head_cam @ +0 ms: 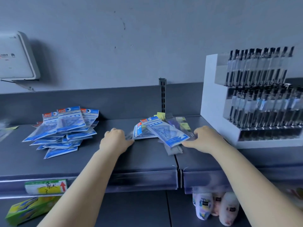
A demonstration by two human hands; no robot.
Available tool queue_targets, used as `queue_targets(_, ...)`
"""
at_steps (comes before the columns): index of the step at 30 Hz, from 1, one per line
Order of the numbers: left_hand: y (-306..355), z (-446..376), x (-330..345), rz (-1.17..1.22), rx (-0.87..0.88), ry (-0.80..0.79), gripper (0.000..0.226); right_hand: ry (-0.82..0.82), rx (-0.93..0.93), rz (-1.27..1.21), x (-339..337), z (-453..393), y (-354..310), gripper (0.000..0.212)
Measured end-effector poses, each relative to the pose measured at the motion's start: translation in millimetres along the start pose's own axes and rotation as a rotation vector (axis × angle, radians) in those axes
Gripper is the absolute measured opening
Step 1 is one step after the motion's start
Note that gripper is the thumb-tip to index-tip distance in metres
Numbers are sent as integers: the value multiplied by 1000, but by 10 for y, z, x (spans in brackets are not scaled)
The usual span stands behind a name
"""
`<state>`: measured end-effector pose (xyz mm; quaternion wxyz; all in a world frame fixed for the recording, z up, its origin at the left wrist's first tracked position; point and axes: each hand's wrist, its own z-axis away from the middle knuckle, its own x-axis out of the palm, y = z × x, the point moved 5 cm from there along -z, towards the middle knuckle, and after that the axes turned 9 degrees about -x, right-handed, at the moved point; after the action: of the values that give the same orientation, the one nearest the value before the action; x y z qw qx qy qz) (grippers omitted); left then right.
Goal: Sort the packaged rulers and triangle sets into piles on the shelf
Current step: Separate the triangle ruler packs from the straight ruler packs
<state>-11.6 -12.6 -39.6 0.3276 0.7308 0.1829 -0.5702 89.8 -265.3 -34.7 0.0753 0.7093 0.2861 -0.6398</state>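
Note:
A big heap of blue-and-white triangle set packs (65,130) lies on the left of the dark shelf (144,159). A smaller mixed pile (157,131) sits mid-shelf, with blue triangle packs on top and clear ruler sleeves (178,126) under and behind them. My left hand (114,140) rests at that pile's left edge, fingers curled, thumb touching a clear pack. My right hand (206,138) sits at the pile's right edge, fingers on a clear sleeve, thumb by the top blue pack (168,133).
A white tiered display of black pens (255,99) stands on the shelf at right. A white box (16,56) is mounted on the wall at left. A price label (45,186) is on the shelf's front lip. Below are a green box (27,208) and small white bottles (216,207).

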Motion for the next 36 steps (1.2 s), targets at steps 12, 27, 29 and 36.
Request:
queue_targets(12, -158, -212, -18, 75, -89, -161, 19, 20, 187, -43, -16, -159, 115, 30)
queue_targets(27, -271, -276, -102, 890, -125, -179, 11, 346, 163, -257, -134, -90, 96, 34)
queue_targets(29, -220, -184, -131, 1092, -102, -243, 14, 479, 109, -458, -182, -5, 41, 24)
queue_targets(36, -172, 41, -280, 1470, -13, -392, 20, 418, 31, -1155, -56, 70, -371, 14)
